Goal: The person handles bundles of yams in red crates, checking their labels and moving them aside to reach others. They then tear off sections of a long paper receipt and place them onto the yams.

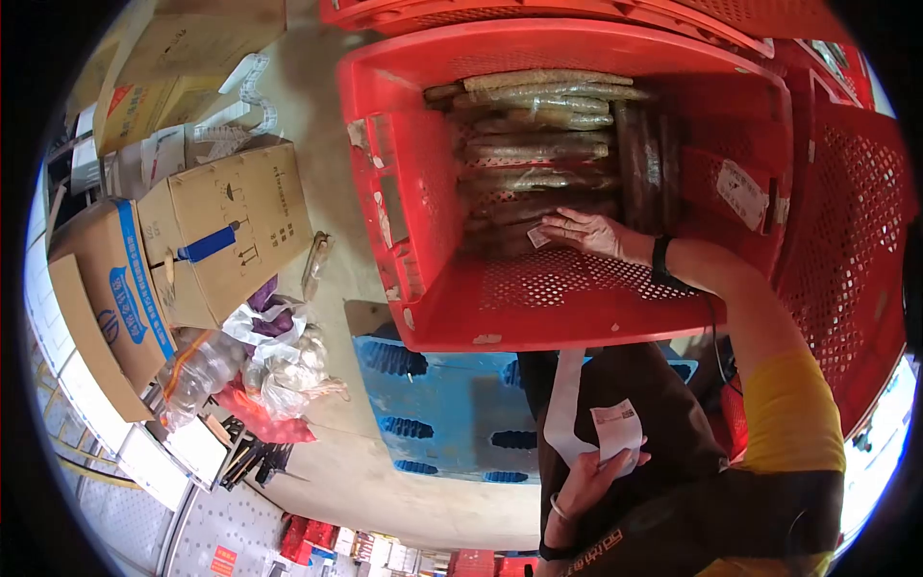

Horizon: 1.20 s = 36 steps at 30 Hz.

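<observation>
Long brown root-like pieces in clear plastic (pixel 538 180) lie in a red crate (pixel 596 332), most of them side by side, a few crosswise at the right. Inside the crate, my right hand (pixel 586 234) is over the nearest pieces and pinches a small white label (pixel 538 237) at its fingertips. A black band is round that wrist. Below the crate, my left hand (pixel 588 483) is closed on a strip of white labels (pixel 615 429), which loops up towards the crate's edge. The top label has printing on it.
Blue pallet (pixel 447 404) below the crate; more red crates (pixel 846 231) at the right and top. Cardboard boxes (pixel 236 226) stand at the left, one with a blue-handled tool (pixel 207 244) on it. Bags of produce (pixel 284 361) lie on the floor beside them.
</observation>
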Motion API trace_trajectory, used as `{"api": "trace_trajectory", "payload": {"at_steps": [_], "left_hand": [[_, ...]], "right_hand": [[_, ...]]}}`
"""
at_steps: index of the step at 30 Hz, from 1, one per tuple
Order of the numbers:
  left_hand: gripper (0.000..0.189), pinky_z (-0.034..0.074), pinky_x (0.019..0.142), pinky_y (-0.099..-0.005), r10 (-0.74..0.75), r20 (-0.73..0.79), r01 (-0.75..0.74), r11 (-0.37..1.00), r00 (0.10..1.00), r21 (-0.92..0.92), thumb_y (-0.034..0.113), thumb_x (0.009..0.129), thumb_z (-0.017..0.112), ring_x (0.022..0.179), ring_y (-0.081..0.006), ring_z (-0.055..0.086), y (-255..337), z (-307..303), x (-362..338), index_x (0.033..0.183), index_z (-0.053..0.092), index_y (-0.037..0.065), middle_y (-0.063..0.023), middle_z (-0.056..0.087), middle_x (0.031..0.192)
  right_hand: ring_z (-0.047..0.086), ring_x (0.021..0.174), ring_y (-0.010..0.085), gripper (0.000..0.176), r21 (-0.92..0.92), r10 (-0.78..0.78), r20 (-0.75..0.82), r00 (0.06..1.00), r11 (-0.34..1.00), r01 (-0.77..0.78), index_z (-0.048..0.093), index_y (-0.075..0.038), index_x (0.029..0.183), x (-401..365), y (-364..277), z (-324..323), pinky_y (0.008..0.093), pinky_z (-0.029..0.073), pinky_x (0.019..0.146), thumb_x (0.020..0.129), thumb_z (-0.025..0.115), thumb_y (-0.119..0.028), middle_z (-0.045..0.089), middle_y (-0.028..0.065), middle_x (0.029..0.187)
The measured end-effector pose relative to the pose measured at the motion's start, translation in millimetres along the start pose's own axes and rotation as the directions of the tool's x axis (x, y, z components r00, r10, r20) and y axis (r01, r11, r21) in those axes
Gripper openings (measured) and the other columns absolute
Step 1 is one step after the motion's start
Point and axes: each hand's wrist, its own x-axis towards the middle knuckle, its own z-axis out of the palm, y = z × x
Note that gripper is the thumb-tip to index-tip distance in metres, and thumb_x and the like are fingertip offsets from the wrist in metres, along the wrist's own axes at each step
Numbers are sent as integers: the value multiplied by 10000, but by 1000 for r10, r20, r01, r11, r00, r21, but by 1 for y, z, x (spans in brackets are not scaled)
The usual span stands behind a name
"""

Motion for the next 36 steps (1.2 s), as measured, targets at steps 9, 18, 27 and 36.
{"api": "trace_trajectory", "payload": {"at_steps": [9, 18, 27, 36], "left_hand": [[319, 458, 994, -321, 97, -45, -98, 995, 994, -35, 61, 1005, 472, 1120, -235, 624, 9, 3, 12, 1320, 511, 25, -119, 613, 1266], [302, 450, 995, -312, 124, -167, -137, 989, 978, -64, 78, 1014, 448, 1117, -221, 625, 10, -2, 5, 1297, 536, 18, -100, 628, 1254], [324, 445, 1009, -356, 273, -192, -247, 958, 943, 145, 86, 1005, 460, 1115, -236, 627, 34, 4, -22, 1298, 533, -33, -127, 623, 1250], [378, 470, 970, -327, 401, 70, -407, 890, 913, 208, 140, 1017, 463, 1025, -182, 627, 79, 47, -77, 1362, 494, -10, -88, 645, 1123]], "right_hand": [[536, 976, 304, 437, -33, 496, 197, 846, 865, -500, 566, -79, 1082, 40, -23, 2, 481, 463, 761, 812, 646, -412, 536, 96, 1068], [509, 1088, 387, 471, 127, 532, 339, 776, 791, -598, 569, -31, 1103, 50, -41, 1, 511, 474, 842, 743, 728, -289, 508, 187, 1169], [586, 1035, 361, 478, 23, 573, 577, 583, 702, -712, 589, -73, 1229, 59, -29, -9, 540, 413, 933, 811, 654, -294, 653, 145, 1105], [596, 1058, 219, 606, 809, 471, 547, 692, -85, -581, 547, -12, 1295, 43, -43, -348, 352, 445, 929, 766, 739, -235, 660, 108, 1128]]}}
